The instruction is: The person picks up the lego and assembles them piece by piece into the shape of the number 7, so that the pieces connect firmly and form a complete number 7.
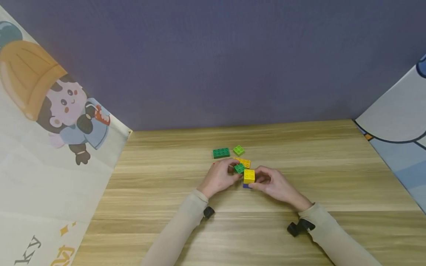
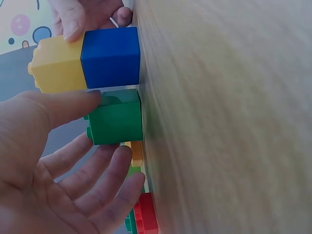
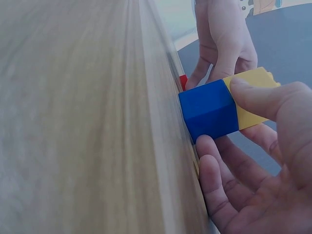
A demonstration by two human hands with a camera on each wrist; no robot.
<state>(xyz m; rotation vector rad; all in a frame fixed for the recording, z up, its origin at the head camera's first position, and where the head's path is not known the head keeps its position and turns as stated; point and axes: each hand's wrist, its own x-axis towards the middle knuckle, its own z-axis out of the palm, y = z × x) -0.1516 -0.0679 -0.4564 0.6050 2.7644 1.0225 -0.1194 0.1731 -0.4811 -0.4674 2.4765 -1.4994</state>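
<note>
Wood-grained table (image 1: pixel 249 236) under bricks (image 1: pixel 249 176) — purplish wall (image 1: pixel 213 66) behind (cartoon panels (image 1: pixel 50 159) flanking).

On the wood-grain table (image 1: pixel 249 236), the yellow cube-shaped plastic brick (image 1: pixel 249 175) sits on the blue cube-shaped plastic brick (image 3: pixel 208 111), my right hand (image 1: pixel 275 183) at their right. Just left of them: green square plastic brick (image 1: pixel 239 168), between thumb and fingers of my left hand (image 1: pixel 220 176). Behind it, orange plastic brick (image 1: pixel 246 163). Farther back, dark green rectangular plastic brick (image 1: pixel 221 153) left, lime square plastic brick (image 1: pixel 238 150) right. Red plastic brick (image 2: pixel 147 214): beyond my left hand.
</note>
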